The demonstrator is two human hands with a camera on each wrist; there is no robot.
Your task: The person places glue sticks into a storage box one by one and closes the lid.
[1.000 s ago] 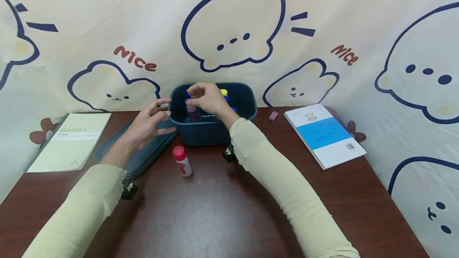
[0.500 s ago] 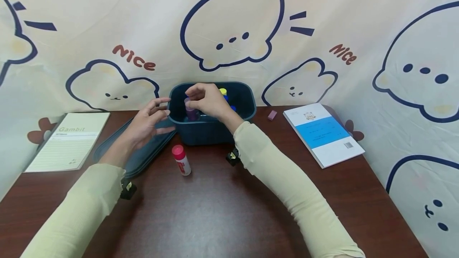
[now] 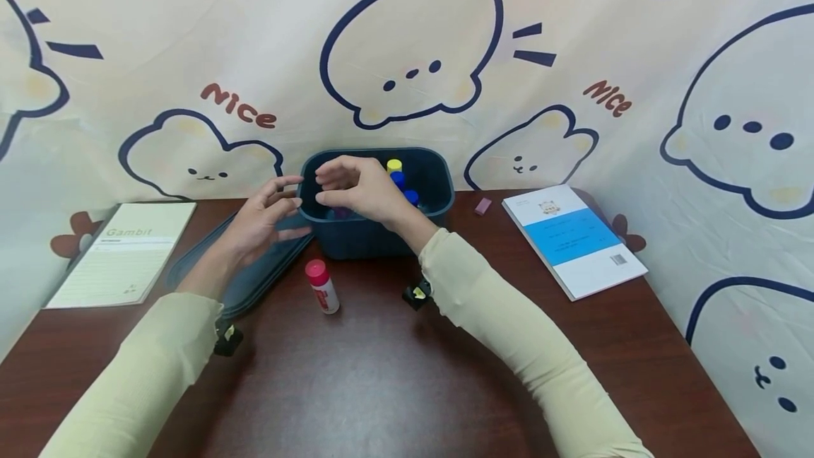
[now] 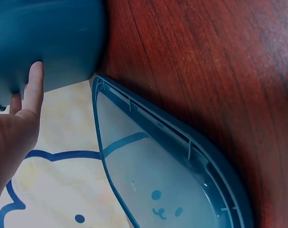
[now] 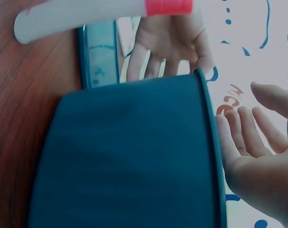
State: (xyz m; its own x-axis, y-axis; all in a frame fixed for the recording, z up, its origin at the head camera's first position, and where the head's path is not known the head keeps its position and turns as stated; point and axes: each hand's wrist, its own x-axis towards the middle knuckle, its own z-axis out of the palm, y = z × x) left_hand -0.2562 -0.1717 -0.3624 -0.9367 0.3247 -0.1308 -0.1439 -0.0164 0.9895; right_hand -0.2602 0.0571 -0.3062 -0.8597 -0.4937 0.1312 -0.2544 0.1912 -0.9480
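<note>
Right hand (image 3: pixel 365 191), fingers parted, has released the purple tube (image 3: pixel 340 213) near blue caps (image 3: pixel 411 196) in the bin (image 3: pixel 359 240); left hand (image 3: pixel 262 219) spreads empty.

Gambit notebook (image 3: pixel 124 254): we see it at left.
White-and-blue book (image 3: pixel 574 242): we see it at right.
Pink block (image 3: pixel 483 206): we spot it near the book.
Backdrop (image 3: pixel 407 34): we read "Nice" twice.

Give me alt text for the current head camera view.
A person's right grip is open over a dark blue bin with blue caps and a yellow cap inside; the left grip is beside it. A red-capped tube stands in front on the table.
</note>
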